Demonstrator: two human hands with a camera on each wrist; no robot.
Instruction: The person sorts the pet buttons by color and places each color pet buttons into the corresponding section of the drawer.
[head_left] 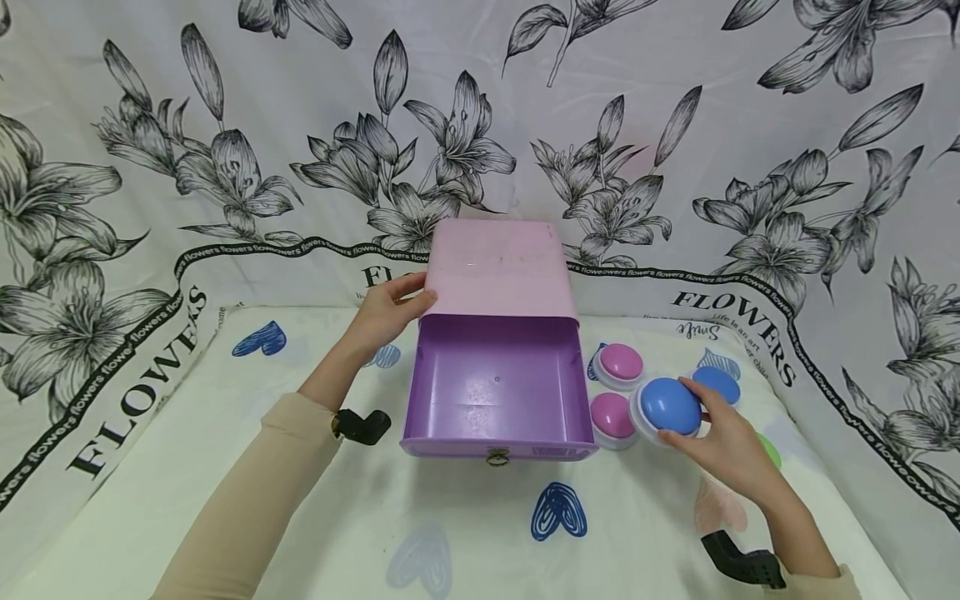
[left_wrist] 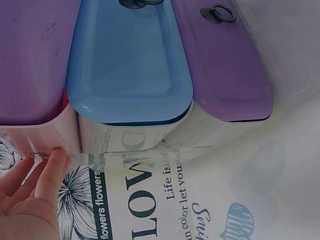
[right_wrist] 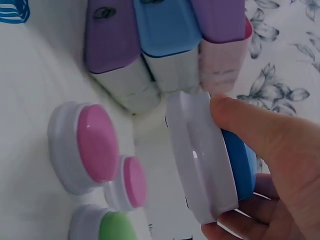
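Blue-topped white button (head_left: 671,407) is in your R hand (head_left: 727,446), pinched btwn thumb & fingers at its right edge; per the R wrist view it looks held up off the sheet (head_left: 487,533), apart from the others. It's round, so no long axis to line up; what counts is the sideways offset. Open purple drawer (head_left: 495,392) lies left of that grip, approx. level w/ it fore & aft, right wall facing you there. Two pink-topped buttons (head_left: 622,362) sit btwn, just beside that wall. L wrist view shows a blue drawer front (left_wrist: 130,60) & a 2nd purple front (left_wrist: 232,65) beneath, so the wall prob. stands well above those buttons: mind height as well as the leftward gap.

Your L hand (head_left: 386,317) has its fingers fairly straight, touching the pink shell (head_left: 501,267) on its left side, across the drawer from the R grip. R hand's the nearer one, obv. Just beyond its fingertips: another blue-topped button (head_left: 717,384); to its right, partly hidden, a green-topped one (head_left: 769,450).
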